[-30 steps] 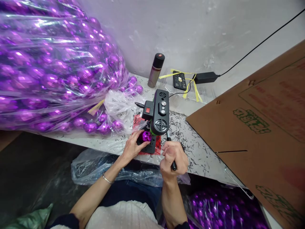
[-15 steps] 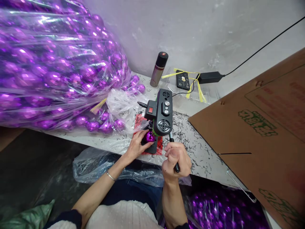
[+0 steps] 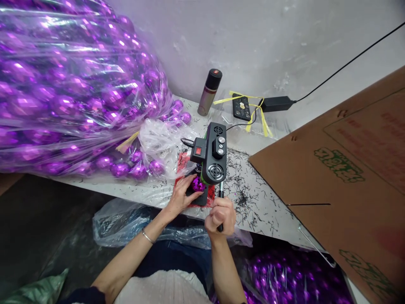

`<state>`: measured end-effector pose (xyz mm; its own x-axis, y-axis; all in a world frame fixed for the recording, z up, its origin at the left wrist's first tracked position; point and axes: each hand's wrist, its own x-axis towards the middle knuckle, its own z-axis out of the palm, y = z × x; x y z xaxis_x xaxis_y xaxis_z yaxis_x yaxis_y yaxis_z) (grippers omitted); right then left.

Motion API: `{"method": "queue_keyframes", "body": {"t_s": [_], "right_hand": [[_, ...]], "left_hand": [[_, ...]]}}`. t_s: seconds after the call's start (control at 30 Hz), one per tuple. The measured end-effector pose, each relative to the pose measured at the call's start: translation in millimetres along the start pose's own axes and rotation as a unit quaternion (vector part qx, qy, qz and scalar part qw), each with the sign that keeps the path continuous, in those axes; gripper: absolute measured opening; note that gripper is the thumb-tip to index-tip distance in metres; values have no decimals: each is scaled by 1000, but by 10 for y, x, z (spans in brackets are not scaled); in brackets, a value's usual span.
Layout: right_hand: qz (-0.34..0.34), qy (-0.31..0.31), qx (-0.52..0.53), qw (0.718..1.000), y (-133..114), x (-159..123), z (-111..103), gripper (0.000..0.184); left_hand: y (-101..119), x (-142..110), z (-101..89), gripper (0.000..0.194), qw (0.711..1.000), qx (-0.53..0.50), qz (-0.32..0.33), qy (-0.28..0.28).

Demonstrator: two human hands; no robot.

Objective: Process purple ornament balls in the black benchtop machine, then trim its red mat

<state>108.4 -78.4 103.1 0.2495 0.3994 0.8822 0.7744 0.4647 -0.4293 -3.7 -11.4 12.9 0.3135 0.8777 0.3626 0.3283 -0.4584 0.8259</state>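
On the work table stands a black benchtop press-like machine [image 3: 214, 154] with round vents and a red switch. My left hand [image 3: 182, 195] pinches a shiny purple ball ornament [image 3: 198, 184] between thumb and fingers, under the machine's front end. My right hand [image 3: 221, 215] is wrapped round the black handle of the machine's lever [image 3: 221, 193], in front and to the right. Part of the ball is hidden beneath the machine head. The machine's dark base [image 3: 200, 199] rests on a red sheet [image 3: 210, 196].
A big clear bag of purple balls [image 3: 79, 97] fills the left. Behind stand a spray can [image 3: 209, 92], a phone [image 3: 241, 107] and a power adapter [image 3: 276, 104]. A cardboard box [image 3: 348, 169] leans in at right. Black snippets [image 3: 247, 185] litter the table [image 3: 268, 219].
My right hand has swung the lever handle left and slightly down, closer beneath the machine. My left hand keeps the purple ball in about the same place.
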Motion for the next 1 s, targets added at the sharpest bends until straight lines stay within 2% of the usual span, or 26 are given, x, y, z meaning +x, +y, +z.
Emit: {"method": "queue_keyframes", "body": {"t_s": [0.37, 0.57, 1.0], "right_hand": [[-29, 40, 2, 999, 153, -168, 82, 36], [-44, 35, 4, 998, 212, -212, 82, 37], [-59, 18, -3, 998, 296, -275, 73, 34]], "left_hand": [[-2, 11, 8, 56, 1000, -6, 3, 1], [-28, 17, 20, 57, 999, -11, 29, 14], [-48, 38, 25, 55, 999, -15, 34, 13]]}}
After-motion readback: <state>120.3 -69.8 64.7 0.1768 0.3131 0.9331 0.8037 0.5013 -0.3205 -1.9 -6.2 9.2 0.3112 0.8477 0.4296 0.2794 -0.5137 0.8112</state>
